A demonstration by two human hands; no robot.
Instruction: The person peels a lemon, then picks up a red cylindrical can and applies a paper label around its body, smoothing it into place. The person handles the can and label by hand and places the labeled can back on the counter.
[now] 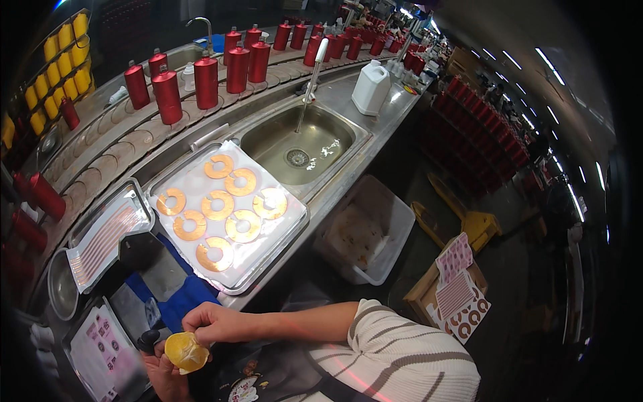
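A round yellow piece with pale ragged edges, which looks like a partly peeled citrus fruit [187,353], is between my hands at the lower left. My left hand [166,376] holds it from below, fingers curled round its side. From above, my right hand [211,323] pinches at its upper edge, the fingertips partly hidden. A black rounded knob [149,341] sticks up beside my left hand; what it belongs to cannot be made out. Beyond my hands, a tray [236,292] carries white sheets with several copper-coloured C-shaped stickers [218,206].
Behind the tray is a steel sink [268,144] with a running tap [315,74]. Red bottles [167,97] stand on a curved conveyor [134,144]. A white jug [372,88] stands right of the sink. Below the counter are a plastic bin [395,234] and a yellow pallet truck [479,231].
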